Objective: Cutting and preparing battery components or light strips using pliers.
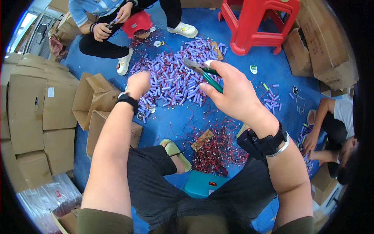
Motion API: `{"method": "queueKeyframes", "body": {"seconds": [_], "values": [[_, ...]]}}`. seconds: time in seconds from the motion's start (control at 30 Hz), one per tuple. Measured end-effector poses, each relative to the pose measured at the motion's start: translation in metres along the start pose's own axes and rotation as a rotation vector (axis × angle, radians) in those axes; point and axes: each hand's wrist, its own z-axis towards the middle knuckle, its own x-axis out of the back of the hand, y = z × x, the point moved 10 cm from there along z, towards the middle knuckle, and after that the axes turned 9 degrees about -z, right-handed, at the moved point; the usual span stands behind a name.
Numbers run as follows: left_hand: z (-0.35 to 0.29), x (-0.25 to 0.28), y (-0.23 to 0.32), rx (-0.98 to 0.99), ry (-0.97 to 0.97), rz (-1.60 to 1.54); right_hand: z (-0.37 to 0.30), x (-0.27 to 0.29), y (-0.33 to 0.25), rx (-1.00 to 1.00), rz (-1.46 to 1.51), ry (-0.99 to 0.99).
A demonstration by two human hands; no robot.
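My right hand (237,91) is wrapped around green-handled pliers (212,83), whose metal jaws point up and left over the pile. At the left edge of that pile, my left hand (139,83) is closed in a fist; what its fingers hold, if anything, is hidden. Beneath and between both hands spreads a large heap of purple cylindrical batteries (175,76) with red wires. Closer to me, a tangle of red wire leads (222,150) with small white ends lies on the blue floor, with a piece of cardboard on it.
Open cardboard boxes (89,102) stand at left, before stacked cartons (27,105). A red plastic stool (255,27) is at the far right. A teal stool (202,184) sits between my legs. One person works opposite with a tool (112,23); other people's hands (310,141) are at right.
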Motion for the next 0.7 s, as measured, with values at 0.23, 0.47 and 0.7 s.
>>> {"method": "queueKeyframes", "body": {"seconds": [0.23, 0.47, 0.7], "values": [[-0.023, 0.084, 0.011, -0.058, 0.298, -0.904, 0.001, 0.001, 0.003, 0.003, 0.045, -0.007], [-0.142, 0.154, 0.08, -0.213, 0.609, -1.354, -0.012, -0.003, -0.019, 0.103, 0.294, -0.137], [-0.151, 0.147, 0.078, -0.176, 0.712, -1.335, -0.017, 0.01, -0.044, 0.238, 0.16, -0.027]]}}
